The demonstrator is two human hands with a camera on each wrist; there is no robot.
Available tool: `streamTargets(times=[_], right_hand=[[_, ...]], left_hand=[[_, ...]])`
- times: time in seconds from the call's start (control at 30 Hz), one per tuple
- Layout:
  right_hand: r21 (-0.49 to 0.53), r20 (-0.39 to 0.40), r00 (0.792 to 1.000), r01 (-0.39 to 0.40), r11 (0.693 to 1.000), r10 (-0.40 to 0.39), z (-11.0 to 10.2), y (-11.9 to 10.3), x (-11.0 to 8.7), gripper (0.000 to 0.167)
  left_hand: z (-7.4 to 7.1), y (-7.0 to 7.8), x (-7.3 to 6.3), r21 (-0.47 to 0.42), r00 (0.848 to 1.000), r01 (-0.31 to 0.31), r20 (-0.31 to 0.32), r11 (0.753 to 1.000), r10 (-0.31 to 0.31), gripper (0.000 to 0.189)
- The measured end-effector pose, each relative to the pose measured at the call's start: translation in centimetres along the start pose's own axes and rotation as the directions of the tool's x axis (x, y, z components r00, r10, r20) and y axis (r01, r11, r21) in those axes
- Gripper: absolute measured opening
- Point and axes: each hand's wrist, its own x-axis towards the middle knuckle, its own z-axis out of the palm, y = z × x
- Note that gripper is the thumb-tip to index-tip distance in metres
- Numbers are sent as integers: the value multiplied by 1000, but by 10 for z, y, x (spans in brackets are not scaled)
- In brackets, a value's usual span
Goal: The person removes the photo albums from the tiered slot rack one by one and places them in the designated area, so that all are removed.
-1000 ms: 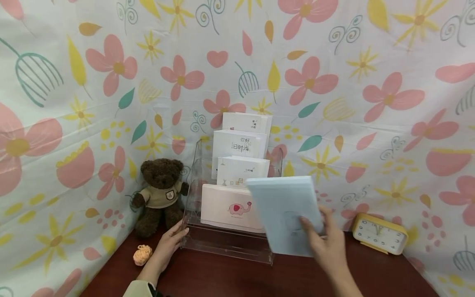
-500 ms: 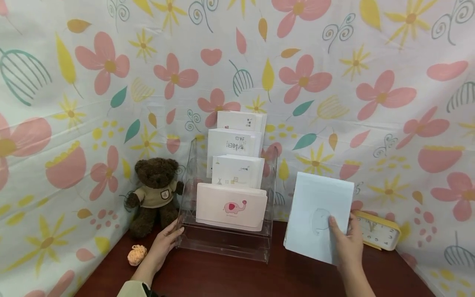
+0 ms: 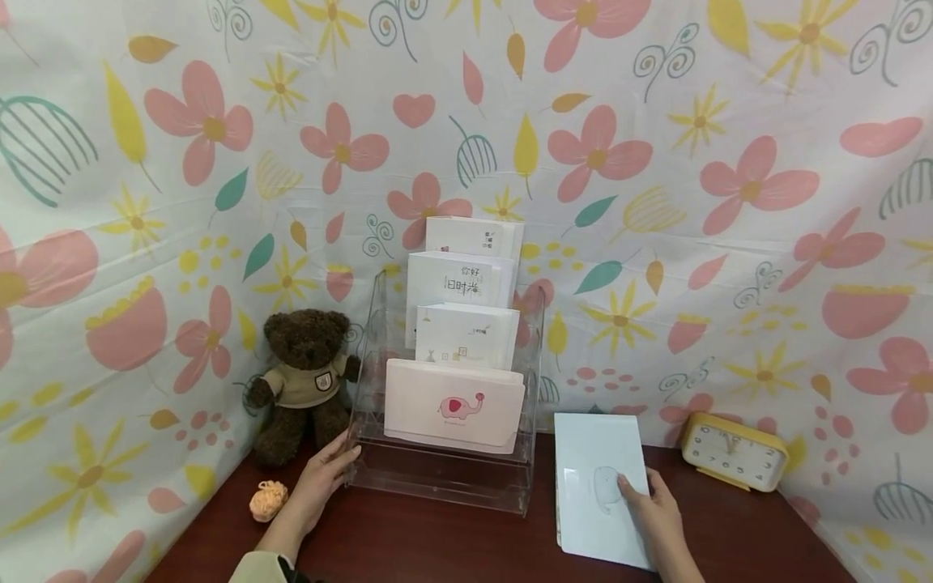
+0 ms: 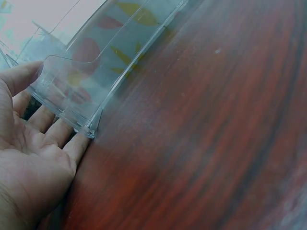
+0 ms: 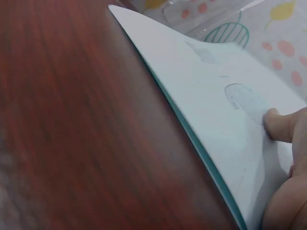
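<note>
A light blue notebook [image 3: 586,465] with a faint elephant outline on its cover lies low over the table, right of the clear rack. My right hand [image 3: 658,514] grips its right edge, thumb on the cover beside the outline; the other fingers are mostly hidden underneath. In the right wrist view, the notebook [image 5: 192,81] has its long edge close along the wood. My left hand [image 3: 324,478] holds the lower left side of the clear plastic rack [image 3: 445,484]. The left wrist view has the thumb at the panel's edge and fingers [image 4: 57,133] around its outer side.
Pink elephant notebooks [image 3: 415,405] and several white notebooks [image 3: 466,332] stand in the rack's tiers. A brown teddy bear [image 3: 309,380] sits left of it, near an orange yarn ball [image 3: 269,500]. A yellow alarm clock [image 3: 734,452] stands at right, before a flowered cloth backdrop [image 3: 619,194].
My right hand has moved the blue notebook away from the rack's front to the right, then down to the table. My left hand keeps its hold on the rack.
</note>
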Motion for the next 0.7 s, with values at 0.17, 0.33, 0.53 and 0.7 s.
streamTargets(times=[0.17,0.33,0.53,0.7], right_hand=[[-43,27,1000,-1,999,2,3,1,1,89],[-56,28,999,-21,998,23,4,-1,0,89],[-93,45,997,-65,994,69,3,-1,-1,89],[-138,71,995,-58,989,68,2,-2,-5,94]], left_hand=[[-1,2,-4,8,1000,-26,-4,1000,26,73],[0,3,-4,7,1000,-24,-4,1000,24,74],[1,3,-4,4,1000,-16,1,1000,16,74],[1,2,-4,6,1000,-10,3,1000,10,74]])
